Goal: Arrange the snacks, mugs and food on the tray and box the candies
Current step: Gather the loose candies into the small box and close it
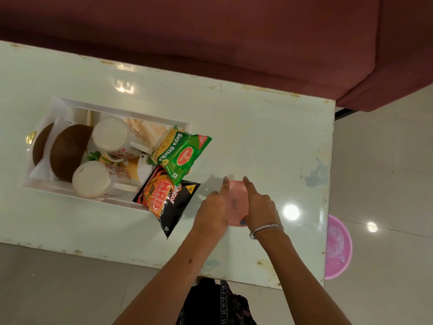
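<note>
Hands: we see our left hand (214, 207) and right hand (260, 207) gripping the pink box (235, 202) from both sides.
Box: resting on the desk (257, 127).
Tray (131, 113): mugs (112, 137), snack packets (182, 156).

Both forearms are bare, with no sleeves showing anywhere along them. The right hand (259, 207) wears a thin silver-coloured bangle (267, 229) around the wrist, a plain narrow band. A thumbnail on this hand is painted blue. The left hand (214, 207) wears no ring or band that shows. Below the arms, a dark garment (215, 303) with a small pale printed pattern is visible.
</note>
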Action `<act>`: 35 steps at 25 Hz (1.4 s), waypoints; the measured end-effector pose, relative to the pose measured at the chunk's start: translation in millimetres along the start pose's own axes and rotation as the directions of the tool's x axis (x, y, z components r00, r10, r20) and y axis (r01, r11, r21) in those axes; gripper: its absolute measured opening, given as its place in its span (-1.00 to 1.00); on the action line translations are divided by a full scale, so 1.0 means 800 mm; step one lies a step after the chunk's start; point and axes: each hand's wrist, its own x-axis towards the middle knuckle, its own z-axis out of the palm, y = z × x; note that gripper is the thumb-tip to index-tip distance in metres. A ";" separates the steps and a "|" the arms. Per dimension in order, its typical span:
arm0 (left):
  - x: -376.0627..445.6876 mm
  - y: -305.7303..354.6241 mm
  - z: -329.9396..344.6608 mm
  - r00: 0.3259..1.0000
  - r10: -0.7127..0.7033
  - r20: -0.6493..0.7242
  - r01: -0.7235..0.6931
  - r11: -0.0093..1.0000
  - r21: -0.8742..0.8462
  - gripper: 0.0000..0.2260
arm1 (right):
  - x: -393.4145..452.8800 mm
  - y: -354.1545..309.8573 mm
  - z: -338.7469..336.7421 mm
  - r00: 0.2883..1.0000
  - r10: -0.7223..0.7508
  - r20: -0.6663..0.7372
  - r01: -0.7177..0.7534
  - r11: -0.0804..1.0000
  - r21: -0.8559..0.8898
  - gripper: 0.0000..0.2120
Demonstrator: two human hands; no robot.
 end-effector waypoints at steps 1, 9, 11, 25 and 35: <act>0.000 0.001 0.001 1.000 -0.001 -0.011 0.001 1.000 -0.001 -0.14 | 0.001 0.000 0.001 1.000 0.005 -0.007 -0.005 1.000 0.003 -0.14; 0.004 -0.005 0.005 1.000 -0.008 -0.025 0.008 1.000 -0.008 -0.10 | 0.002 0.005 -0.001 0.996 0.068 -0.057 -0.055 0.976 0.213 -0.19; 0.004 -0.007 0.006 0.999 -0.008 -0.033 0.007 1.000 -0.023 -0.09 | 0.002 0.008 0.001 0.992 0.103 -0.069 -0.078 0.951 0.298 -0.15; -0.043 -0.029 0.044 0.973 -0.025 -0.228 -0.100 0.850 -0.518 -0.27 | -0.010 0.037 0.041 0.941 0.336 -0.045 -0.179 0.606 0.775 -0.68; -0.120 -0.074 0.082 0.904 -0.257 -0.343 -0.059 0.718 -0.694 -0.69 | 0.015 -0.036 0.056 0.921 0.379 -0.093 -0.106 0.473 0.875 -0.78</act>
